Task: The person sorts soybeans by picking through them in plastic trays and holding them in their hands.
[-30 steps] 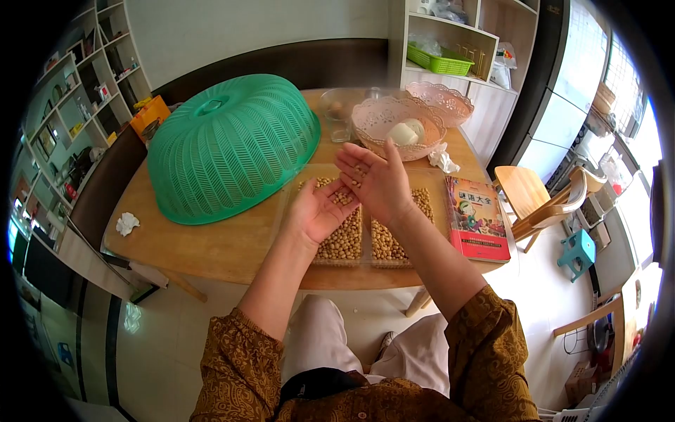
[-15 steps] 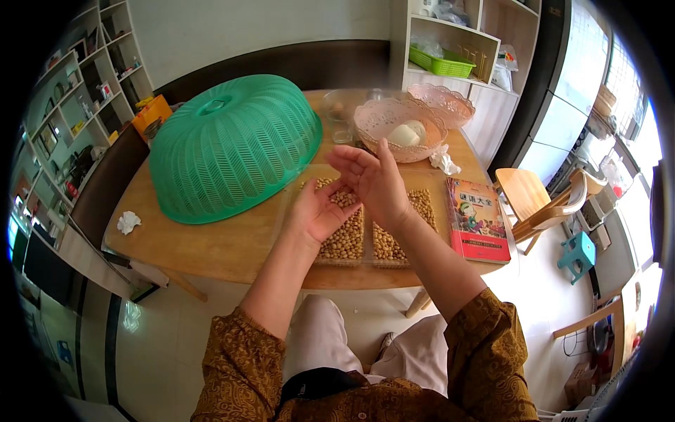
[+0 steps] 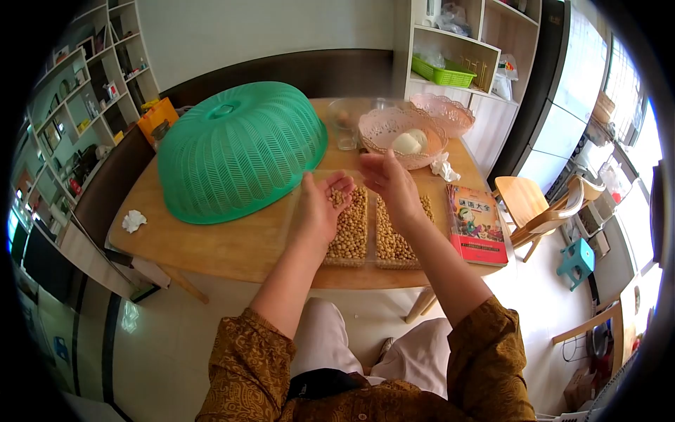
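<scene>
Probably most at risk of a spill, with small round beans (image 3: 349, 235) lying loose in both halves of a shallow transparent tray (image 3: 368, 264) on the tabletop (image 3: 225, 257). Raised above the tray: left grip (image 3: 322, 213), loosely cupped, fingers part curled and slightly parted, with what look like a few beans resting against them. Across a narrow gap: right grip (image 3: 395, 190), half curled, palm mostly hidden, so no telling whether anything is inside. Not touching each other, hence room for strays to drop between, most likely from a tilt of the left palm or a spreading of the fingers. Quick to roll, judging by shape; liable to bounce over the low rim, run along the tabletop and fall from the near edge to the floor (image 3: 176, 337). Easy, too, to jog the tray with a dropped wrist or forearm, both being stretched over the front edge, and so to slop beans out or across the divider. Beyond the right grip, near the fingers: a pink openwork basket (image 3: 373, 130) with pale rounded things (image 3: 408, 143) inside, at risk of a bump from a forward reach. Worth watching also: a red book (image 3: 478, 225) just right of the tray, awkward for recovering anything rolled beneath.
</scene>
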A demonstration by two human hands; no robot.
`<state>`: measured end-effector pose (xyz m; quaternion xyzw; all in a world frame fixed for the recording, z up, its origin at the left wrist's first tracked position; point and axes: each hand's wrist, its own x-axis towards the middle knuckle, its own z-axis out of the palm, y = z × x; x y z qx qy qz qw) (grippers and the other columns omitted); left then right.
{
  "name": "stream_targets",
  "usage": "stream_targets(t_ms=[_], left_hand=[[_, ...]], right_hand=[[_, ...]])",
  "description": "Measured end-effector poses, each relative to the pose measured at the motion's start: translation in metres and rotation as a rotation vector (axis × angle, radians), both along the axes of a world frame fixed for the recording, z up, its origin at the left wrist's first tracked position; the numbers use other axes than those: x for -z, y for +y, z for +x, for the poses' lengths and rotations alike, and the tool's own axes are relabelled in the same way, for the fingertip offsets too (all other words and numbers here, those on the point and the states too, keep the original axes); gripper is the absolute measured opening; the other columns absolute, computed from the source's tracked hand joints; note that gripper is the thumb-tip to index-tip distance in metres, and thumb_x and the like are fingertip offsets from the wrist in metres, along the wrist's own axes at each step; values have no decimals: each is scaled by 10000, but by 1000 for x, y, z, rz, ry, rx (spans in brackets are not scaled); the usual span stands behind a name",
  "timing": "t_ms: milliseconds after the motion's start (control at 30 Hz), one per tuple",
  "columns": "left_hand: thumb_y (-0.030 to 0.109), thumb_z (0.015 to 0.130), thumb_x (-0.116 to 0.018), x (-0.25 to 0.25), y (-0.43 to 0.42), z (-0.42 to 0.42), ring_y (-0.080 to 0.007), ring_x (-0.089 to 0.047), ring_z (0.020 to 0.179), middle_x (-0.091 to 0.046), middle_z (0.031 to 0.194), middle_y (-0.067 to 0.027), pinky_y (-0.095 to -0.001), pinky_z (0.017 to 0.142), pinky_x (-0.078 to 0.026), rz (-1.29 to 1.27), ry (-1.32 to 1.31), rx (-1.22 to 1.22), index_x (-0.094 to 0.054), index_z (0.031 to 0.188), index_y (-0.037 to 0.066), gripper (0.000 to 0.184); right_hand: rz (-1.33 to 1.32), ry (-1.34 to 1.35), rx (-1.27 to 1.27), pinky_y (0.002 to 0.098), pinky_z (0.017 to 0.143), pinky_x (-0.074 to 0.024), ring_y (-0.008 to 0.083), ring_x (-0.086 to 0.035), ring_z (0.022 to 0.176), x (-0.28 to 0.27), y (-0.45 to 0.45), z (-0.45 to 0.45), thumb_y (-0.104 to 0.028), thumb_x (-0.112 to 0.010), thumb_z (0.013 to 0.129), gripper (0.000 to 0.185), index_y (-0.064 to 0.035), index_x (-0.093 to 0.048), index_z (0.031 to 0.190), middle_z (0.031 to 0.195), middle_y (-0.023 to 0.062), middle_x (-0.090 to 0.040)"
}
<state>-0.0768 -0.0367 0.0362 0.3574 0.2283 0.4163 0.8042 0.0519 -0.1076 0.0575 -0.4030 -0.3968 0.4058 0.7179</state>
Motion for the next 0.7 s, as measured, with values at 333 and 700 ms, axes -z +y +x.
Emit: stream_targets(t_ms=[333,700], left_hand=[[572,928,-43,-5,-7,4,-210,-499,1133,-601,1134,-139,-366,1027,-298,385,288,-90,-545,1182,11,794],[574,934,-123,-7,-5,0,-209,-562,989,-609,1029,-113,-364,897,-433,115,75,31,-549,1119,4,735]], right_hand=[[-492,-392,47,287,780,-483,151,-595,893,25,-35,49,-267,-511,927,312,-11,-582,1090,957,46,-622],[-282,-1428,-36,415,735,-493,339,-624,793,12,-59,24,-190,-629,764,232,-12,-635,912,832,193,-647]])
